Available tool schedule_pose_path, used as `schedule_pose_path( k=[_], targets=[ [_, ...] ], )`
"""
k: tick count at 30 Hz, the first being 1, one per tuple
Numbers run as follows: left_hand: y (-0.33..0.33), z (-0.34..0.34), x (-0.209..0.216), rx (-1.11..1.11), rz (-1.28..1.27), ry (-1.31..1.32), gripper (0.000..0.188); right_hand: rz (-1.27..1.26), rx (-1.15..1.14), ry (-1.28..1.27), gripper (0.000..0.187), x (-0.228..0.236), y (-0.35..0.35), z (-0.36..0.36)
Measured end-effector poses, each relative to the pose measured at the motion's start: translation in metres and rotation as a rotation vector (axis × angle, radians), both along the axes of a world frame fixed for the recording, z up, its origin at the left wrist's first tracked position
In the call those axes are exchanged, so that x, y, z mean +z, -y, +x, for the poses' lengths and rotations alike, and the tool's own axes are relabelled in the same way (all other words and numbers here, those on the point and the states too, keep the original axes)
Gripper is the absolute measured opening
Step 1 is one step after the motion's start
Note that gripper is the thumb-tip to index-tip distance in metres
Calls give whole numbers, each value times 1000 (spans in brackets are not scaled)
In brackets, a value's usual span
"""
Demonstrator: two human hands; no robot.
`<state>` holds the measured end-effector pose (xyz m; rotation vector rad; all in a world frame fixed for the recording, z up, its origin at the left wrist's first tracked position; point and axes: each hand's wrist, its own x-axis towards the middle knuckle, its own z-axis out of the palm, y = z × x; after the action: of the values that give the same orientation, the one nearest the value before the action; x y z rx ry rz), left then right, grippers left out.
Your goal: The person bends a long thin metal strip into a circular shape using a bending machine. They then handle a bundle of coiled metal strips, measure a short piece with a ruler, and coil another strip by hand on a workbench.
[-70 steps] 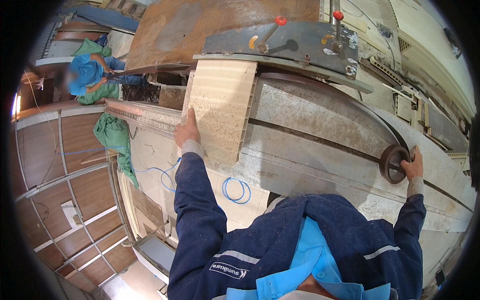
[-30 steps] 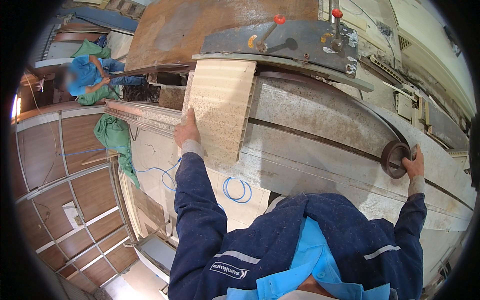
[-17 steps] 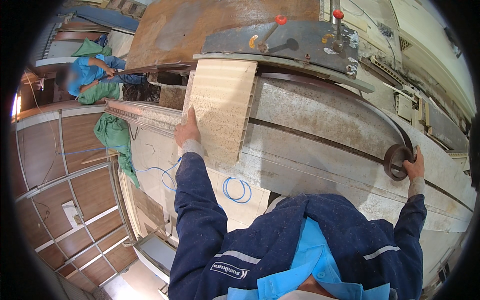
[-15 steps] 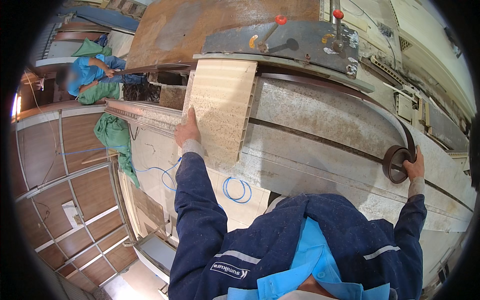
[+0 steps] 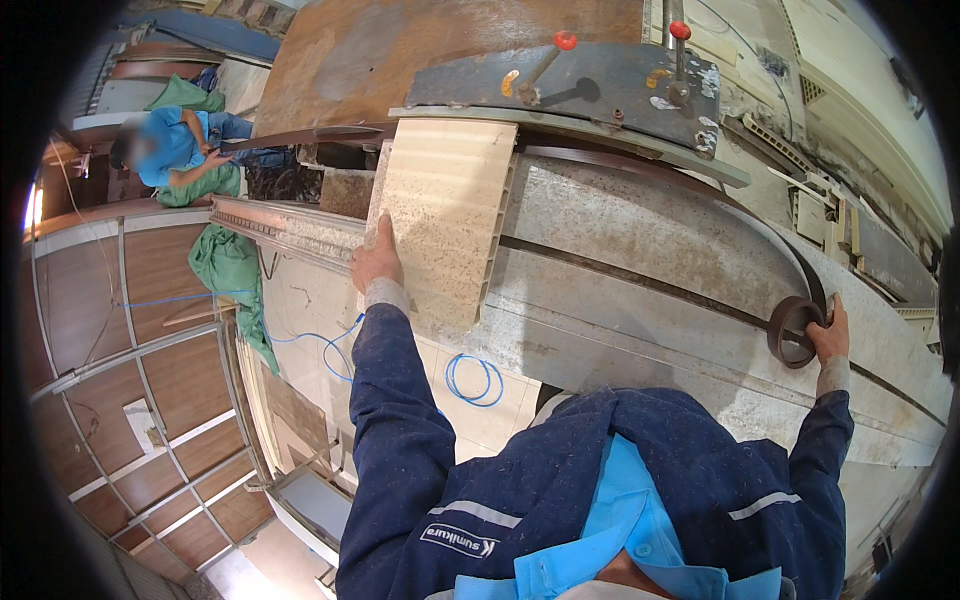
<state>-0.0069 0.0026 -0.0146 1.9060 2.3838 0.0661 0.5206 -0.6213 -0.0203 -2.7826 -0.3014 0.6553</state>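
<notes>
Though upside-down, white jacket lettering (image 5: 458,538), hands (image 5: 378,266) (image 5: 831,335) on panel (image 5: 445,220) and strip (image 5: 777,335).

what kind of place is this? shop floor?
Most likely a workshop, judging by the dusty, grooved metal worktable, the red-knobbed levers on a dark metal plate, and the long brown strip with a rolled end at the right hand.
</notes>
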Motion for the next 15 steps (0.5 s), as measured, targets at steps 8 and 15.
schedule_pose_path(
  k=[8,15],
  targets=[
    [-4,-5,-4,9,-39,-22,121,28,-3,49,92,-9,8,4],
    [-2,-2,-1,17,2,-16,120,13,23,52,94,-11,10,5]
  ],
)
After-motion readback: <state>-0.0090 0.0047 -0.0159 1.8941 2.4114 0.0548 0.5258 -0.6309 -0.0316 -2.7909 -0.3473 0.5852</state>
